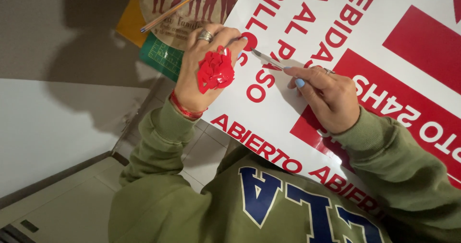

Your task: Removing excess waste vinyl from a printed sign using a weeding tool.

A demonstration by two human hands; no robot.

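The right hand (329, 96) is pinched closed on a slim silver weeding tool (267, 59), whose long axis runs up and to the left from the fingers, its tip touching a red vinyl letter (249, 41) on the white sign sheet (307, 27); the left hand (204, 70) lies just beside that tip, fingers spread flat and pressing the sheet, holding nothing, with a clump of peeled red vinyl scraps (215, 70) stuck to its back and a ring on one finger; the right hand is the one working the letter. Beyond the left hand a pencil (176, 6) lies across a brown printed sheet (189, 12), over what looks like a green cutting mat (161, 55); nothing blocks the tool's path.
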